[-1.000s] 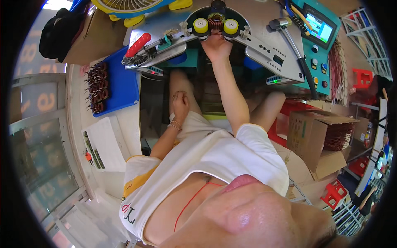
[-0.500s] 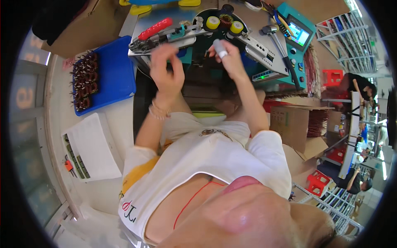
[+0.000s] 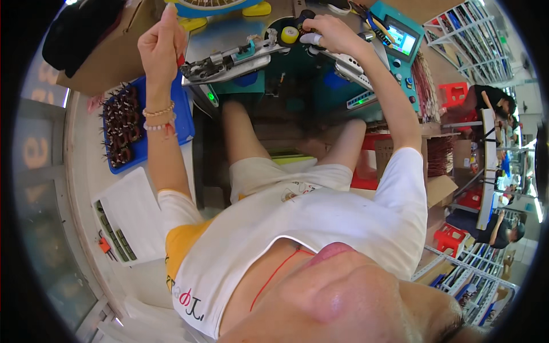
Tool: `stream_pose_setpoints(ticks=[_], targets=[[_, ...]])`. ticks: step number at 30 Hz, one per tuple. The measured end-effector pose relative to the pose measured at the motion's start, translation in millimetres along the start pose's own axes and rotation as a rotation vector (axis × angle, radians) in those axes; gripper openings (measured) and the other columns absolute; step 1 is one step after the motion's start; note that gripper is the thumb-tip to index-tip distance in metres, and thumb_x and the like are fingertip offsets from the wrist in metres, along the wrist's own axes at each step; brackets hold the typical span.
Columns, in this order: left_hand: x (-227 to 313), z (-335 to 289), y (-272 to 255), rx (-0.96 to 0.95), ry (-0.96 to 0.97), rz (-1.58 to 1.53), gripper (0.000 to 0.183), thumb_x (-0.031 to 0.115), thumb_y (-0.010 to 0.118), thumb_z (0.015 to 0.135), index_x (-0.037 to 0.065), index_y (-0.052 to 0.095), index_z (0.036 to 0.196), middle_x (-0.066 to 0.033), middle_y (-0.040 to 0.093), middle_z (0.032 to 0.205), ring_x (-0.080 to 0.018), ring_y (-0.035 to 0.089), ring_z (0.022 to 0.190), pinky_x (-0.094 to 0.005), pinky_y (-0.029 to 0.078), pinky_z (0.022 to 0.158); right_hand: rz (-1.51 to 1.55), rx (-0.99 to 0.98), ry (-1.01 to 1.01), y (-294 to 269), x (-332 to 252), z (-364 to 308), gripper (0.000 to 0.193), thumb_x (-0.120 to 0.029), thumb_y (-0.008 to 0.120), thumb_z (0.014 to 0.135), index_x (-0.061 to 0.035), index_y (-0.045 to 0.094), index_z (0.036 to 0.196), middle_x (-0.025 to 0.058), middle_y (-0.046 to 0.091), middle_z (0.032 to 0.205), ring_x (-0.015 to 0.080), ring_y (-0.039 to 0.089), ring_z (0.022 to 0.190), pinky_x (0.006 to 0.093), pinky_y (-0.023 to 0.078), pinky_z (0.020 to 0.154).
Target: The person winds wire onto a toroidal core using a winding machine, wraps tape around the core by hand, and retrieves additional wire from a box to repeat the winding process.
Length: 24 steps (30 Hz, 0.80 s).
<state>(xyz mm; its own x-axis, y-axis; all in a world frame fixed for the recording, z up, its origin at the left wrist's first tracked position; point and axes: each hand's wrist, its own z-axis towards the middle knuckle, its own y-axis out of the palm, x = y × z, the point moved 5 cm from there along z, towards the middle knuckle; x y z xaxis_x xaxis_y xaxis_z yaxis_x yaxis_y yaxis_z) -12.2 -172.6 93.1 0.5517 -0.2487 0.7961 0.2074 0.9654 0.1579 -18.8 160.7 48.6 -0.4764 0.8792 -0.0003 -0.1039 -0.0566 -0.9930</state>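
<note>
My left hand (image 3: 163, 48) is closed in a fist at the upper left, on the red lever handle (image 3: 180, 60) of the winding machine; only a bit of red shows beside the fist. At the machine's ring head, my right hand (image 3: 334, 35) reaches in, with a pale cover on one digit. Its thumb and fingers close about the toroidal coil, which the hand mostly hides. Left of those fingers sits a yellow roller (image 3: 289, 35). The metal clamp arm (image 3: 220, 64) runs from the red handle toward the ring head.
A blue tray (image 3: 186, 123) with several wound coils (image 3: 121, 128) stands at the left, above a white tray (image 3: 131, 211). A teal control box (image 3: 400, 46) with a lit screen is at the right. Cardboard boxes flank the bench. Other people sit far right near red stools (image 3: 452, 239).
My left hand has moved up and left and taken the red handle, which has swung left. My right hand has gone up to the coil at the ring head, covering one yellow roller.
</note>
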Motion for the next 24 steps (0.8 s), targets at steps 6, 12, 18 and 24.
stream_pose_setpoints(ticks=[6,12,18,24], targets=[[-4,2,10,-0.029,-0.105,0.082,0.053,0.030,0.053,0.104,0.008,0.050,0.055,0.0045,0.042,0.050,-0.0033,0.035,0.044,-0.0225,0.022,0.041,0.087,0.002,-0.007,-8,-3,-4,0.024,-0.028,0.066,0.091,-0.0103,0.061,0.107,0.0135,0.061,0.101,0.0347,0.057,0.102,0.0444,0.047,0.087],[-43,13,85,-0.471,-0.148,0.928,0.055,0.040,0.059,0.098,-0.006,0.048,0.068,-0.0096,0.026,0.061,-0.0103,0.029,0.057,-0.0349,0.029,0.048,0.177,0.055,-0.047,-11,5,-3,0.028,-0.028,0.065,0.090,-0.0137,0.066,0.114,0.0171,0.065,0.107,0.0378,0.061,0.105,0.0477,0.050,0.087],[-47,-1,81,-0.350,0.004,1.128,0.053,0.037,0.059,0.098,-0.005,0.052,0.067,-0.0187,0.032,0.059,-0.0217,0.028,0.051,-0.0403,0.029,0.048,0.259,0.528,0.032,-58,70,-70,0.031,-0.009,0.061,0.082,-0.0118,0.067,0.112,0.0119,0.066,0.106,0.0304,0.064,0.102,0.0414,0.051,0.088],[-52,-10,105,-0.053,0.445,1.510,0.041,0.027,0.062,0.096,0.006,0.061,0.061,-0.0128,0.055,0.055,-0.0331,0.053,0.047,-0.0425,0.038,0.043,0.542,1.005,0.222,-71,352,-288,0.026,-0.020,0.063,0.082,-0.0034,0.071,0.101,0.0235,0.069,0.092,0.0314,0.069,0.085,0.0439,0.053,0.077]])
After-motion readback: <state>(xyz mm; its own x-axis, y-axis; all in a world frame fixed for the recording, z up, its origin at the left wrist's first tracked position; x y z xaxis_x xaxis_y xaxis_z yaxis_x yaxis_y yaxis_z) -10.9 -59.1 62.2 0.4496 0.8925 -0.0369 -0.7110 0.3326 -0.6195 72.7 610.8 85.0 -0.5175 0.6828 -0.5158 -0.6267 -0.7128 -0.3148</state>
